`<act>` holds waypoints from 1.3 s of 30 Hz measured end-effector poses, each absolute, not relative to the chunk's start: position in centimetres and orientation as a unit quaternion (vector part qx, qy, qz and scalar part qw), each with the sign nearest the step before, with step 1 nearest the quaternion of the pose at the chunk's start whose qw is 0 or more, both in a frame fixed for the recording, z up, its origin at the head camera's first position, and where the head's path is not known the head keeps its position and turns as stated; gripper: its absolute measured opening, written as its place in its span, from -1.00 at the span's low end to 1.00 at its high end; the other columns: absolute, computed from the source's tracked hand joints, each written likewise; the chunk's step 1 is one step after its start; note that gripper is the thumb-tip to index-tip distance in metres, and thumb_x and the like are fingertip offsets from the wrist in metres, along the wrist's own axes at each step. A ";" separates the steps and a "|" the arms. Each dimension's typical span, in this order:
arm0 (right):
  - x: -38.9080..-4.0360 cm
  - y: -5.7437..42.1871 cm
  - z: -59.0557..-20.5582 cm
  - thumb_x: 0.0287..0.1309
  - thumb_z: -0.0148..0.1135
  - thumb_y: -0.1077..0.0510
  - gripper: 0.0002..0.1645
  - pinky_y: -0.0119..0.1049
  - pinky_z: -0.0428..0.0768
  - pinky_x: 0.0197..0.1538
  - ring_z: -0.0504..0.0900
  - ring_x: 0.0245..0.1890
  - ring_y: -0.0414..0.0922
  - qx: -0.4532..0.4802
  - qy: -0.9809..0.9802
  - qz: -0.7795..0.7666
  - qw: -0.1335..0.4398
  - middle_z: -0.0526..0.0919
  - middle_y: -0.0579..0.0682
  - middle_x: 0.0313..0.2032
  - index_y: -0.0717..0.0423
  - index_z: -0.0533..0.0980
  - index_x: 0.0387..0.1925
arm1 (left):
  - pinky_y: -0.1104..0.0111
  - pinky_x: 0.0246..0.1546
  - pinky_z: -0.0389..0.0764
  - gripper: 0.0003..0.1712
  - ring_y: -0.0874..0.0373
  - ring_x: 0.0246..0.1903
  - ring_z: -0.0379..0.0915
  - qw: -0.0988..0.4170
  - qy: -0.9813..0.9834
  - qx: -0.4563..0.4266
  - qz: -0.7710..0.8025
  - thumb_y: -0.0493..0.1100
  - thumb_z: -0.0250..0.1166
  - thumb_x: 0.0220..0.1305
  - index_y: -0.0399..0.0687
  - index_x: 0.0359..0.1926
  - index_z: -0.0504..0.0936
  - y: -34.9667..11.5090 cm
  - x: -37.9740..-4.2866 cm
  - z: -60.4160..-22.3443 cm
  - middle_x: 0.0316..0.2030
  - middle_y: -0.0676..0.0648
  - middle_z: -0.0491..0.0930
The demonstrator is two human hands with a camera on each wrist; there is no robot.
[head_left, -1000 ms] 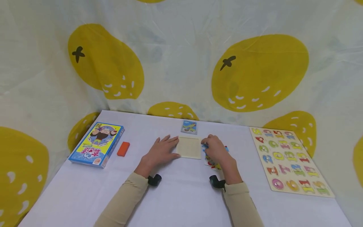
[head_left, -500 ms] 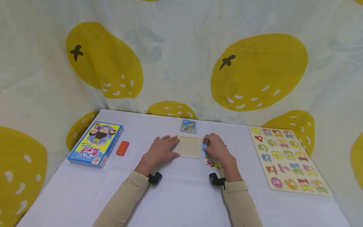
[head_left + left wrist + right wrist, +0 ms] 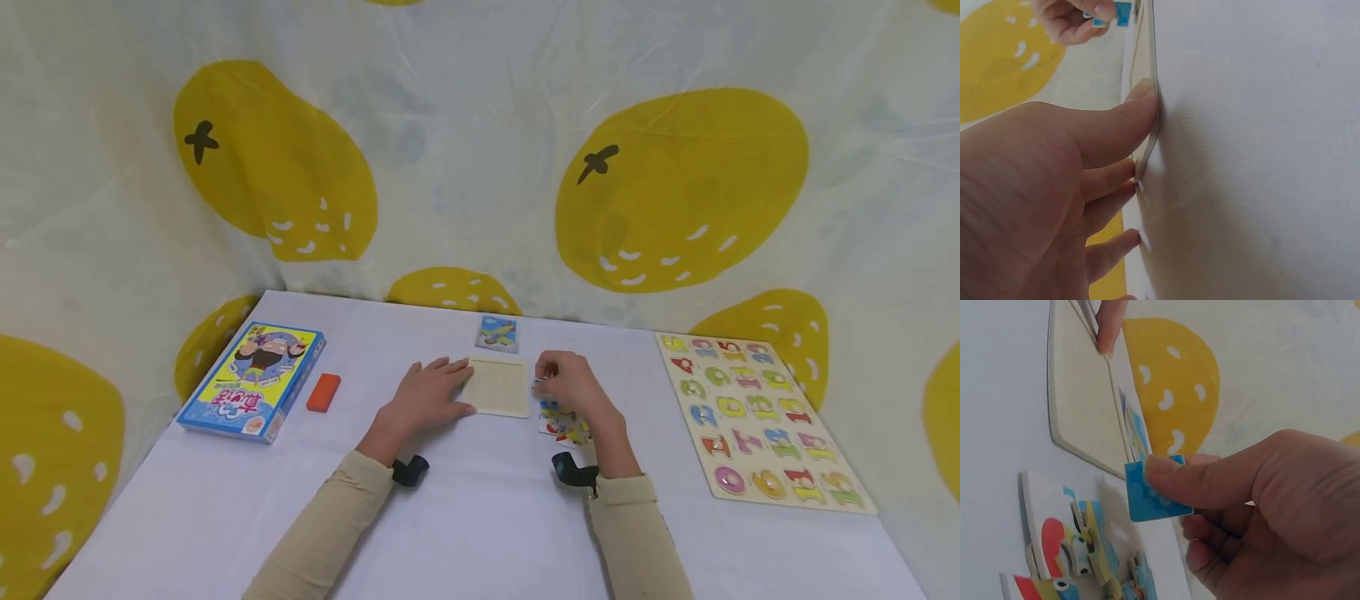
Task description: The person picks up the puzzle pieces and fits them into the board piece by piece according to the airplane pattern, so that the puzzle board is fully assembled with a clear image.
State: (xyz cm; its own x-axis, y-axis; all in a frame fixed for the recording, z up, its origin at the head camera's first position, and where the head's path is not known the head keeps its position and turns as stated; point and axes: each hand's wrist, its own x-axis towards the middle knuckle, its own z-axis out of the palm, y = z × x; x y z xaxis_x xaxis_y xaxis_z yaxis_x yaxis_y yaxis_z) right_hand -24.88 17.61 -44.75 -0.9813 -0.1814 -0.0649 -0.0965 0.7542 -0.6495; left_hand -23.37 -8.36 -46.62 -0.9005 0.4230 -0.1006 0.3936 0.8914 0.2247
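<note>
A pale square wooden puzzle tray (image 3: pixel 498 388) lies flat in the middle of the table. My left hand (image 3: pixel 424 400) touches its left side; in the left wrist view the thumb rests on its edge, with the other fingers spread out along it. To the right of the tray, my right hand (image 3: pixel 574 388) pinches a blue puzzle piece (image 3: pixel 1159 501) between thumb and fingers, just off the table. Under that hand is a loose heap of colourful puzzle pieces (image 3: pixel 1052 540), partly hidden in the head view. Behind the tray lies a small airplane picture (image 3: pixel 497 333).
At the left stand a blue and yellow box (image 3: pixel 255 375) and an orange block (image 3: pixel 324 392). A wooden number board (image 3: pixel 757 417) lies at the right. A lemon-print cloth (image 3: pixel 465 167) hangs behind the white table (image 3: pixel 480 517).
My right hand has lifted slightly from the heap, with a blue puzzle piece now pinched in its fingers. The left hand has stayed at the tray's side.
</note>
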 end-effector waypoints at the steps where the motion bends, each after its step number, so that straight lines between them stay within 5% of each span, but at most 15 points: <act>1: -24.8 17.5 -44.7 0.06 0.36 0.32 -0.89 -0.27 0.40 -0.30 0.44 -0.36 -0.06 -0.077 0.932 -0.349 0.059 0.51 0.01 -0.46 0.11 0.56 -0.43 | -0.20 0.43 0.14 -0.18 -0.06 0.50 0.11 0.075 0.970 0.209 0.100 0.29 0.27 0.27 0.14 0.47 0.32 -8.4 -23.4 -46.7 0.49 0.08 0.25; 10: -25.0 15.7 -45.0 0.01 0.44 0.32 -0.84 -0.30 0.49 -0.32 0.49 -0.38 -0.06 -0.077 0.905 -0.417 0.038 0.59 0.01 -0.45 0.11 0.57 -0.48 | -0.21 0.45 0.09 -0.17 -0.04 0.53 0.05 0.084 0.970 0.199 0.110 0.29 0.27 0.27 0.16 0.47 0.30 -8.6 -23.4 -46.8 0.50 0.11 0.23; 21: -25.6 13.2 -45.9 0.07 0.22 0.41 -0.65 -0.33 0.57 -0.37 0.62 -0.50 -0.07 -0.094 0.891 -0.444 0.020 0.60 0.12 -0.34 0.18 0.61 -0.07 | -0.22 0.43 0.12 -0.16 -0.03 0.53 0.06 0.077 0.970 0.203 0.109 0.34 0.25 0.26 0.18 0.48 0.30 -9.0 -23.9 -47.1 0.50 0.14 0.22; 27: -25.7 12.0 -46.5 0.10 0.26 0.34 -0.80 -0.35 0.60 -0.41 0.71 -0.53 -0.09 -0.044 0.875 -0.483 0.017 0.63 0.10 -0.41 0.16 0.58 -0.19 | -0.21 0.43 0.13 -0.15 -0.03 0.53 0.06 0.080 0.970 0.201 0.110 0.35 0.25 0.26 0.18 0.48 0.30 -9.0 -23.8 -47.0 0.50 0.13 0.21; 39: -26.7 9.7 -48.6 0.03 0.43 0.28 -0.90 -0.35 0.44 -0.34 0.51 -0.42 -0.10 0.002 0.891 -0.451 -0.061 0.61 0.05 -0.48 0.20 0.63 -0.39 | -0.24 0.42 0.13 -0.15 -0.04 0.52 0.06 0.079 0.969 0.206 0.113 0.35 0.24 0.25 0.18 0.48 0.30 -8.6 -23.7 -47.4 0.50 0.12 0.22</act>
State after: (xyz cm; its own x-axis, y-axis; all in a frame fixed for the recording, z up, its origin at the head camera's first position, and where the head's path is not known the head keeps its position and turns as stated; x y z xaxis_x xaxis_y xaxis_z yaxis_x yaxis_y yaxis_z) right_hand -26.69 9.71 -48.64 -0.9926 0.0577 0.1069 -0.0520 0.5936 -0.8030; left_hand -23.72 -8.62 -47.45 -0.9032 0.4161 -0.1056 0.3805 0.8898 0.2521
